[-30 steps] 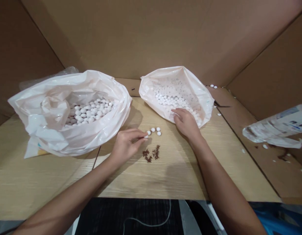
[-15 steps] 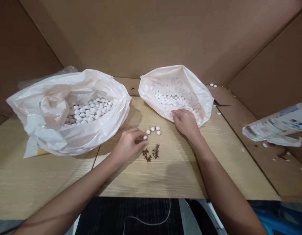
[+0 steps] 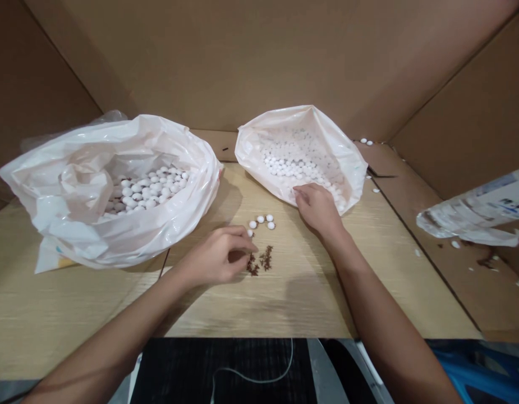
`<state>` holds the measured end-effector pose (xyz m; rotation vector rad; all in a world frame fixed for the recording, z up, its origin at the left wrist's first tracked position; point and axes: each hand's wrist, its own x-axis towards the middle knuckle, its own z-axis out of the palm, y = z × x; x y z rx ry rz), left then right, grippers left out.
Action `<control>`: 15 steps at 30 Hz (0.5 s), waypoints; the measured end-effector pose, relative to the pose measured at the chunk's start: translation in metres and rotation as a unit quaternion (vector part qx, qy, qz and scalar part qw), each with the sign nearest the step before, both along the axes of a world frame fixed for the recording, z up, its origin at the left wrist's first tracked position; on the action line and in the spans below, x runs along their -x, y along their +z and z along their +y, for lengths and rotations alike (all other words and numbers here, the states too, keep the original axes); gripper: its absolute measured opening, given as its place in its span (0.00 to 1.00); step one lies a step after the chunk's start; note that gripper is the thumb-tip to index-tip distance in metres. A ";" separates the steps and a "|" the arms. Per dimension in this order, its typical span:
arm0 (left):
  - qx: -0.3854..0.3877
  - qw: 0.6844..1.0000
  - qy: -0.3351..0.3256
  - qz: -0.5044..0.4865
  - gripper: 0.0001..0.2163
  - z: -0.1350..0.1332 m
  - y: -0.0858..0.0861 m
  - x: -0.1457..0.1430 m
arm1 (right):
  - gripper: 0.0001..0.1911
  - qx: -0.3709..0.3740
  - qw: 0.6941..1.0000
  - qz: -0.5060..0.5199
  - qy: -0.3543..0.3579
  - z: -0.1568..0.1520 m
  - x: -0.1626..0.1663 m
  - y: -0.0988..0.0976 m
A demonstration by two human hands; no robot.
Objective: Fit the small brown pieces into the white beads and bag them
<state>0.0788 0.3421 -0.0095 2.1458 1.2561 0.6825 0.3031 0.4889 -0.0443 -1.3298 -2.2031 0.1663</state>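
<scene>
My left hand (image 3: 223,253) is bent into a loose pinch just above the table. Its fingertips are at a small cluster of brown star-shaped pieces (image 3: 266,258); whatever lies between them is hidden. Beyond these sit several small white button-like pieces (image 3: 260,219) in a curved row, some with brown edges beneath. My right hand (image 3: 318,207) reaches over the near rim of the right white plastic bag (image 3: 253,171). Its fingers are curled together by the bag's inner wall, and I cannot make out what they hold. Many white pieces (image 3: 290,168) lie inside this bag.
At left stands a larger white plastic bag (image 3: 175,235) filled with similar white pieces (image 3: 150,191). Cardboard walls (image 3: 225,62) enclose the table (image 3: 259,308). A clear plastic package (image 3: 473,210) lies at right near scattered bits. Two white pieces (image 3: 366,142) lie at the back right.
My left hand has let go of a white piece at the row's left end and moved slightly down towards the brown pieces. The right hand remains at the bag rim.
</scene>
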 end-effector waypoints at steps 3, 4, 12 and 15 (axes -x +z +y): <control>0.016 1.000 -0.007 -0.004 0.10 0.001 0.002 -0.001 | 0.19 0.001 1.000 0.006 0.005 0.000 0.000 0.000; 0.020 1.000 -0.008 -0.007 0.09 0.001 0.002 -0.001 | 0.19 0.003 1.000 0.010 0.004 0.000 0.000 -0.001; 0.028 0.999 -0.032 -0.013 0.08 0.003 0.001 0.001 | 0.18 0.013 1.000 0.017 0.008 -0.001 0.001 -0.001; 0.029 0.999 -0.036 -0.008 0.09 0.003 0.000 0.002 | 0.18 0.024 1.000 0.008 0.004 -0.001 0.002 0.000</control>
